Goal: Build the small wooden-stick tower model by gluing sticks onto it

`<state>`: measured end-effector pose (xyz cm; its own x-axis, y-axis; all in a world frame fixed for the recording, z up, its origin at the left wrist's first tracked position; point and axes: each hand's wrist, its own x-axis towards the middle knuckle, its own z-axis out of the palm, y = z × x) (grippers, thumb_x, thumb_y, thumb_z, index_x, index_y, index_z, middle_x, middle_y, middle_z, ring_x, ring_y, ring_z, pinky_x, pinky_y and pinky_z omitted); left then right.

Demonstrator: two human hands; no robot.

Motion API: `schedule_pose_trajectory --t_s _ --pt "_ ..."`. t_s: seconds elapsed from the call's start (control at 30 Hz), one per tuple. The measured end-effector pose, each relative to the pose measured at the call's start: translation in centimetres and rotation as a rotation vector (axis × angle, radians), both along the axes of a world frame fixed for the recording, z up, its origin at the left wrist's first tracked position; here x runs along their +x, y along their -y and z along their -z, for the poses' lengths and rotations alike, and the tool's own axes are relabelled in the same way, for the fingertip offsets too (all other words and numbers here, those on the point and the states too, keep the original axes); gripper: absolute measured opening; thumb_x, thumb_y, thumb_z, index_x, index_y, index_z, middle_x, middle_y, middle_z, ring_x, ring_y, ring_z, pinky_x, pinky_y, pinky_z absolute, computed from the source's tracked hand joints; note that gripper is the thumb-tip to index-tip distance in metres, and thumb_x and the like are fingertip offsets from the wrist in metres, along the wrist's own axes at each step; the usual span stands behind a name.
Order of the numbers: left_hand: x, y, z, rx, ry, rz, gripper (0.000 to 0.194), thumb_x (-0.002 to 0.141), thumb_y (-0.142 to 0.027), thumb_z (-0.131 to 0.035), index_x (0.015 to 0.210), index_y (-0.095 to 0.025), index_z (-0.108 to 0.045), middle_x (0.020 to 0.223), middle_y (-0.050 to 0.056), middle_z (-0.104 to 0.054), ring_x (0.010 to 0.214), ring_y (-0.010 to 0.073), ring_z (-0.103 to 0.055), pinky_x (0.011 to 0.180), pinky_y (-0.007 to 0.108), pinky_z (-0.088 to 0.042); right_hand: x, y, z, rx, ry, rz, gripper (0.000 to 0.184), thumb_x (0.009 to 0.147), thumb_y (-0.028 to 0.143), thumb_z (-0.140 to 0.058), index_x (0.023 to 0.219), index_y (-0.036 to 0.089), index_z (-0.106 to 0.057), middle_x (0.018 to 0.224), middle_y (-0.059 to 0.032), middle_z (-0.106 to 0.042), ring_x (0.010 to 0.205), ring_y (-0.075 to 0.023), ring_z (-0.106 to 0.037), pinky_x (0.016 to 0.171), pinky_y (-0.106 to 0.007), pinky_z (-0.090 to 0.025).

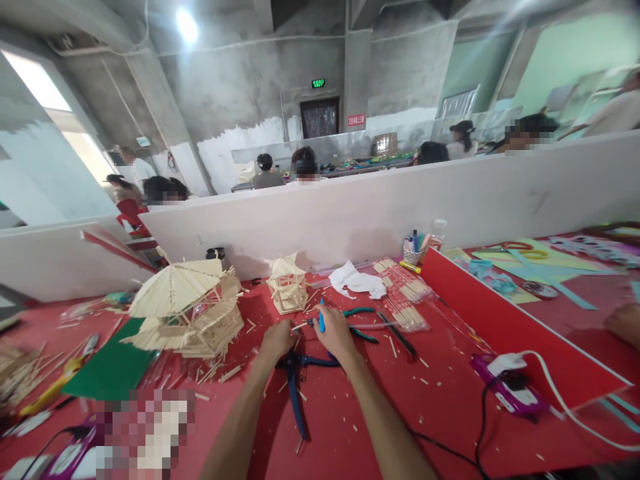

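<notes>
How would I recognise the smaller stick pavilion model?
Find the white partition behind the red tabletop. In front of it, between the larger pavilion model and the white cloth, stands the smaller pavilion model. It is far narrower than its stick-built neighbour.

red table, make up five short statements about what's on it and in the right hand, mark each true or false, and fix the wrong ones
1. The small stick model stands to the right of the big stick model. True.
2. The white cloth lies to the left of the big stick model. False: it lies to the right of the small stick model.
3. The right hand holds a blue tool. True.
4. The pen cup has tipped over. False: it stands upright.
5. The green board lies at the right end of the table. False: it lies on the left side, beside the big stick model.
</notes>
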<state>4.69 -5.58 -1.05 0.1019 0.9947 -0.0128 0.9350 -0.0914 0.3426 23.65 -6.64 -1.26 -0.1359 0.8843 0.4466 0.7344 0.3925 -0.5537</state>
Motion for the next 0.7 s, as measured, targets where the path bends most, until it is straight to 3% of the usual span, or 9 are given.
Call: schedule_pose_trajectory --t_s 0.07,0.13,0.23,0.4,0.5,0.7 --pt "-0.3 0.2 -0.4 -0.008 0.146 0.033 0.031 0.079 -0.033 -0.061 0.104 -0.015 -0.064 0.075 0.005 -0.065 0.069 0.0186 -0.06 0.06 0.024 -0.037 -0.2 0.0 -0.1 -0.006 -0.159 -0.058 0.02 0.088 0.022 -0.05 0.107 0.02 -0.056 0.101 -0.0071 -0.067 0.095 -0.0226 -0.062 0.088 -0.035 -0.044" --pt "-0.8 0.6 -1.0 -0.054 0.406 0.099 0.034 0.08 -0.039 -0.06 0.102 -0.014 -0.063 0.057 -0.004 -0.052 0.05 0.0115 -0.045 0.051 0.021 -0.03 -0.7 0.0 0.0 -0.055 -0.338 -0.139 0.018 0.087 0.026 -0.051 0.104 0.021 -0.055 0.097 -0.0048 -0.067 0.09 -0.0206 -0.063 0.084 -0.034 -0.047" --pt "-1.8 1.9 -2.1 -0.079 0.701 0.193 0.042 0.078 -0.047 -0.063 0.102 -0.013 -0.061 0.048 -0.012 -0.028 0.044 0.0072 -0.023 0.046 0.019 -0.02 -2.0 0.1 0.5 -0.168 -0.571 -0.29 0.019 0.084 0.033 -0.057 0.098 0.021 -0.054 0.092 -0.0017 -0.065 0.085 -0.0184 -0.064 0.079 -0.032 -0.05" --pt "-3.3 4.1 -2.1 -0.113 0.832 0.256 0.05 0.072 -0.051 -0.071 0.102 -0.012 -0.063 0.051 -0.012 -0.023 0.049 0.0063 -0.017 0.048 0.019 -0.019 -4.1 1.2 1.2 -0.433 -0.907 -0.498 0.029 0.076 0.04 -0.068 0.091 0.023 -0.05 0.084 0.002 -0.061 0.07 -0.0151 -0.064 0.065 -0.028 -0.053" --pt "-3.5 4.3 -1.1 -0.064 0.888 0.242 0.052 0.074 -0.054 -0.068 0.105 -0.012 -0.065 0.052 -0.012 -0.022 0.049 0.0066 -0.018 0.049 0.019 -0.02 -4.6 1.7 1.3 -0.536 -1.037 -0.494 0.038 0.071 0.043 -0.074 0.09 0.024 -0.047 0.081 0.0032 -0.059 0.064 -0.0146 -0.064 0.061 -0.029 -0.054" --pt "-2.6 3.5 0.6 0.115 0.847 0.196 0.044 0.077 -0.052 -0.064 0.096 -0.013 -0.069 0.05 -0.01 -0.026 0.049 0.0081 -0.022 0.05 0.021 -0.021 -4.6 1.3 1.6 -0.343 -1.06 -0.367 0.041 0.067 0.043 -0.077 0.089 0.023 -0.049 0.078 0.0032 -0.06 0.073 -0.0164 -0.065 0.074 -0.032 -0.056"
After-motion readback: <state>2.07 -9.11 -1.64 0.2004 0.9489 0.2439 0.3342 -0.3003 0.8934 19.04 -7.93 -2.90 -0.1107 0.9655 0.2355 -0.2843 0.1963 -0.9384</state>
